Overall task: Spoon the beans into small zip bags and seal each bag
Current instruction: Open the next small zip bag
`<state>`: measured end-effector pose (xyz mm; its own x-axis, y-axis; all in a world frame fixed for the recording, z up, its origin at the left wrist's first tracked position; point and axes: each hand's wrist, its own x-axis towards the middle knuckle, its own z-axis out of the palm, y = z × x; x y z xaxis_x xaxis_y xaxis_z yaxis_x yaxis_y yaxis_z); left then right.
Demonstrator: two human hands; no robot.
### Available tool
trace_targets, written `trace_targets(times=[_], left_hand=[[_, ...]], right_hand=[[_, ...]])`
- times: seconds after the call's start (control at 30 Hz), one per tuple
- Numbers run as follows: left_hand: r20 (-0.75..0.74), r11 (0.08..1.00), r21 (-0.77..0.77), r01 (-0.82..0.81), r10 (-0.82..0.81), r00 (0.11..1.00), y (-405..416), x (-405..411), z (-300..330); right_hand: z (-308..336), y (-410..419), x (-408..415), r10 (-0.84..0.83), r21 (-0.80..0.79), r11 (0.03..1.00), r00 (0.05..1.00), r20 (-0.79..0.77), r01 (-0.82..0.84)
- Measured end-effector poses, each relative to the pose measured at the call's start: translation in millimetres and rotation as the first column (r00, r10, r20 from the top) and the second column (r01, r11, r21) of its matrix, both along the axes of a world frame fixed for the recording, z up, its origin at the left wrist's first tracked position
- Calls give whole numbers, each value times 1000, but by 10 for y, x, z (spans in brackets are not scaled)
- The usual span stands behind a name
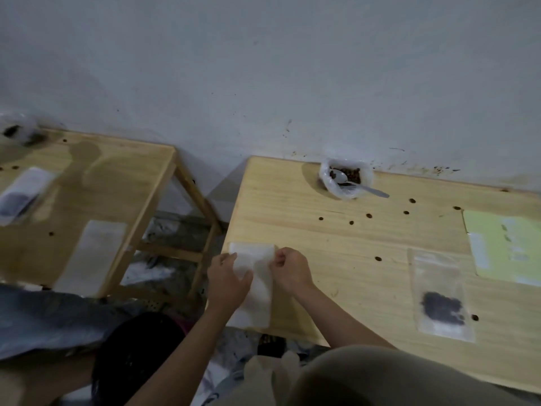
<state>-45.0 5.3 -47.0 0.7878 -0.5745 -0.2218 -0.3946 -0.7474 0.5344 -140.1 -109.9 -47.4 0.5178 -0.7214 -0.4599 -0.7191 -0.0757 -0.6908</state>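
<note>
Wooden table point(336, 238) against wall; I see left hand point(227, 281) and right hand point(289, 269) both pinching stack of empty zip bags point(256, 285), spoon point(355, 183) resting in beans point(349, 172).

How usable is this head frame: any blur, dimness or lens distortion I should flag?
Head view: dim, flat light with soft shadows; wide-angle bend along the table edges; the left side smears, so the bags on the second table are blurred; the hands on the stack of empty bags are soft; the spoon stays legible.

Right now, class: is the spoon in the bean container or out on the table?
In: the spoon has its bowl resting on the beans in the plastic-lined container, handle over the rim.
</note>
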Motion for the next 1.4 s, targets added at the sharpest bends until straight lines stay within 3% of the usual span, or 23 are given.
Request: trace_targets(times=[0.2,0.37,0.53,0.63,0.73,0.83,0.97,1.1,1.17,1.3,1.4], left_hand=[[15,990,-129,64,-63,998,23,25,-94],[-84,981,-185,60,-76,994,-39,10,-24],[-11,951,-308,14,-19,1000,-42,32,57],[-99,888,-459,-35,-12,995,-126,29,228],[-229,862,-497,-100,-19,973,-264,16,431],[-210,857,-515,-5,-120,970,-401,-17,588],[-150,841,-528,122,-234,961,-590,-149,781],[22,795,-577,187,-213,977,-796,-295,839],[40,773,-614,159,-170,985,-922,-411,876],[-231,742,-670,-19,-184,956,-1193,-698,1064],[-298,720,-686,-110,-141,944,-1375,-833,1141]], right_hand=[[13,41,89,-160,-67,984,986,52,163],[28,14,153,-211,-5,977,971,116,213],[116,-64,77,-354,184,931,903,244,315],[251,-158,-70,-404,294,902,855,325,315],[442,-317,-250,-357,355,909,849,390,219],[646,-519,-415,-181,265,961,899,399,76],[867,-754,-533,-50,222,974,898,437,-54],[999,-924,-656,-74,172,985,894,441,-3],[1047,-991,-727,-124,169,984,878,463,50],[1103,-1121,-873,-131,157,986,862,489,61],[1128,-1219,-961,-121,156,987,857,502,48]])
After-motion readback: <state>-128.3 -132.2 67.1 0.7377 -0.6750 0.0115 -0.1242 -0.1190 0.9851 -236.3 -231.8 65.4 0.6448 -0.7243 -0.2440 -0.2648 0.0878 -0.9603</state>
